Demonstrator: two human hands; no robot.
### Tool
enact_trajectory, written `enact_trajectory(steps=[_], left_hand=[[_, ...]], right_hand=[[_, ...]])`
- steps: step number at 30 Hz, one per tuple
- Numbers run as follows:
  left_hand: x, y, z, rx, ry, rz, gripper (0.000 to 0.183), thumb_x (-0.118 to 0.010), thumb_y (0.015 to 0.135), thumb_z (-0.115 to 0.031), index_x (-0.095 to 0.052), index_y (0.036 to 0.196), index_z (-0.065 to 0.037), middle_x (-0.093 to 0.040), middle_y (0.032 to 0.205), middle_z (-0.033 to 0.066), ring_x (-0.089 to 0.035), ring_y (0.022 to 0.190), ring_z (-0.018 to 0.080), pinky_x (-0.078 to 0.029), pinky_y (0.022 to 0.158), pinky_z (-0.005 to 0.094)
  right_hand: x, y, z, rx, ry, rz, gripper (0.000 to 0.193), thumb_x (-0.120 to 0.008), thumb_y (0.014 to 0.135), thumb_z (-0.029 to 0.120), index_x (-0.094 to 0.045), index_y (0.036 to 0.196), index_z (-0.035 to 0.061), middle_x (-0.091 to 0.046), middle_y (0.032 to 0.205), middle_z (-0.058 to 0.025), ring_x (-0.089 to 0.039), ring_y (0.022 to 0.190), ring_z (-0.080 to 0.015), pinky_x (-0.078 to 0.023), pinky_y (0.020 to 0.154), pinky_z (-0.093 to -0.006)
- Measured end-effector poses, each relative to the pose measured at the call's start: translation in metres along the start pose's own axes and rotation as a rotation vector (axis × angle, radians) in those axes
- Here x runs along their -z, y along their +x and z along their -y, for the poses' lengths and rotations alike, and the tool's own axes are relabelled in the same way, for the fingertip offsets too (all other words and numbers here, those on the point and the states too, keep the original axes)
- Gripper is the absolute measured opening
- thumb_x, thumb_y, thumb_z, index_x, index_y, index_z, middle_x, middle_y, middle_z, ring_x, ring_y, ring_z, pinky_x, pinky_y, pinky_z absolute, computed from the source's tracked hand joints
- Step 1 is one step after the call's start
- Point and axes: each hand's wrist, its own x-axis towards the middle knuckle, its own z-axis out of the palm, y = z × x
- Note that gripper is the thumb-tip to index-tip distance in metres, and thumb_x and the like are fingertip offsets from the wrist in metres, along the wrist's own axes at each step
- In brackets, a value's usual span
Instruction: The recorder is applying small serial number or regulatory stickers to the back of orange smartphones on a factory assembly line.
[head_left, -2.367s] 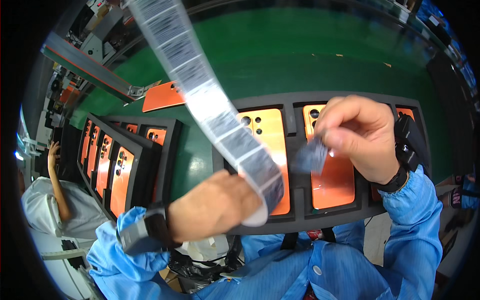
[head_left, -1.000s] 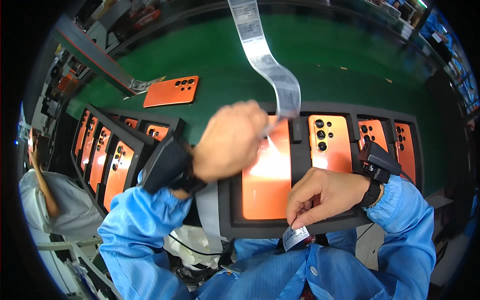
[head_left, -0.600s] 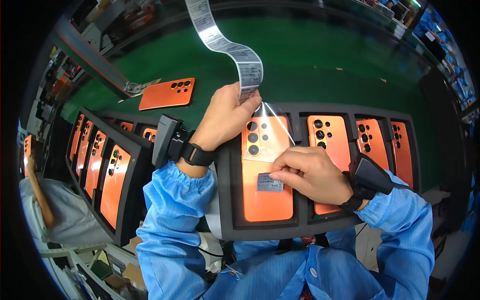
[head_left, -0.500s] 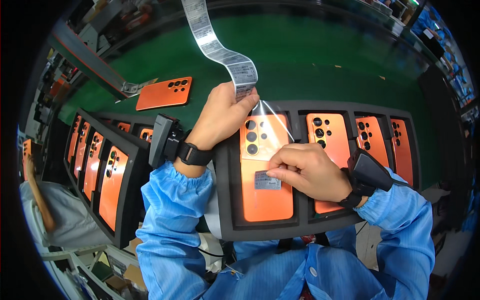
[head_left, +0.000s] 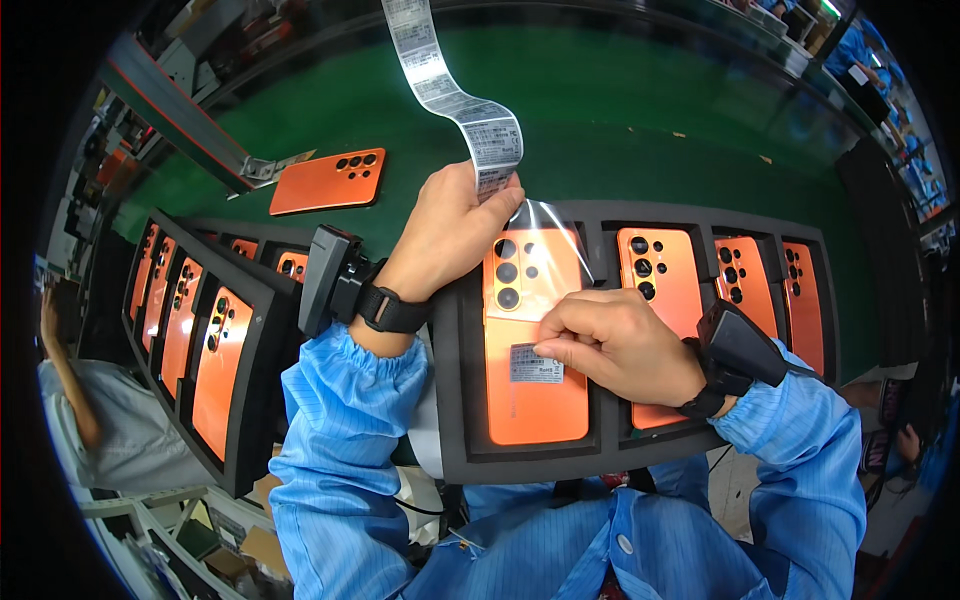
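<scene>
My left hand (head_left: 455, 230) is closed on a curling strip of printed silver labels (head_left: 495, 135), whose clear backing hangs over the top of an orange phone (head_left: 537, 415). That phone lies camera side up in the leftmost slot of a black foam tray (head_left: 640, 462). Over the middle of its back is a single grey label (head_left: 536, 364). Thumb and forefinger of my right hand (head_left: 625, 345) pinch this label by its upper right corner. Whether the label touches the phone all over, I cannot tell.
More orange phones (head_left: 665, 270) fill the other slots to the right. Another foam tray of phones (head_left: 222, 375) stands tilted at left. One loose phone (head_left: 328, 182) lies on the green mat (head_left: 590, 110). A co-worker's arm (head_left: 75, 375) shows at far left.
Both hands keep their holds, almost in place. The grey label sits a touch lower and shows more of its print. At the right edge, another person's hand has come into view.
</scene>
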Motion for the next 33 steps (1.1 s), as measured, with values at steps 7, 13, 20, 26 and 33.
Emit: enact_trajectory(steps=[7, 13, 20, 26, 33], left_hand=[[0.0, 0.001, 0.0, -0.011, 0.028, -0.014, 0.02, -0.057, 0.08, -0.014, -0.058, 0.087, 0.005, -0.061, 0.071, 0.0144, -0.06, 0.066, 0.0271, -0.045, 0.061, 0.0351], [0.001, 0.0, -0.001, -0.003, 0.043, 0.009, 0.014, -0.058, 0.086, -0.014, -0.058, 0.083, 0.0, -0.055, 0.072, -0.0001, -0.049, 0.066, 0.0066, -0.041, 0.06, 0.0239], [0.0, 0.001, -0.003, 0.009, 0.037, -0.012, 0.02, -0.057, 0.08, -0.014, -0.058, 0.087, 0.005, -0.061, 0.072, 0.0149, -0.061, 0.067, 0.0275, -0.045, 0.063, 0.0357], [0.001, -0.001, 0.0, -0.002, 0.017, -0.032, 0.02, -0.057, 0.08, -0.014, -0.058, 0.087, 0.005, -0.062, 0.073, 0.015, -0.061, 0.068, 0.0272, -0.046, 0.064, 0.0353], [0.001, 0.0, 0.001, -0.024, 0.042, 0.002, 0.015, -0.057, 0.086, -0.014, -0.057, 0.083, 0.0, -0.055, 0.07, 0.0013, -0.049, 0.064, 0.008, -0.041, 0.059, 0.026]], right_hand=[[0.002, 0.001, 0.001, -0.01, -0.008, 0.016, 0.012, -0.063, 0.078, 0.01, -0.057, 0.075, 0.0003, -0.057, 0.065, -0.0108, -0.056, 0.059, -0.0256, -0.043, 0.055, -0.035], [0.002, 0.002, 0.003, 0.0, 0.002, 0.016, 0.012, -0.063, 0.078, 0.009, -0.056, 0.075, -0.0005, -0.058, 0.067, -0.0114, -0.057, 0.061, -0.0262, -0.045, 0.057, -0.0349], [0.004, 0.002, 0.0, 0.005, -0.017, 0.041, 0.01, -0.063, 0.079, 0.007, -0.058, 0.078, -0.0011, -0.059, 0.07, -0.01, -0.059, 0.061, -0.022, -0.046, 0.056, -0.0314], [0.0, 0.001, -0.001, 0.057, -0.057, 0.014, 0.012, -0.063, 0.078, 0.01, -0.057, 0.075, 0.0002, -0.057, 0.068, -0.0109, -0.057, 0.062, -0.0272, -0.046, 0.058, -0.0353], [0.002, -0.002, 0.007, 0.376, -0.654, 0.014, 0.024, -0.072, 0.07, 0.027, -0.058, 0.074, 0.0066, -0.055, 0.069, -0.004, -0.059, 0.061, -0.0158, -0.044, 0.049, -0.0271]])
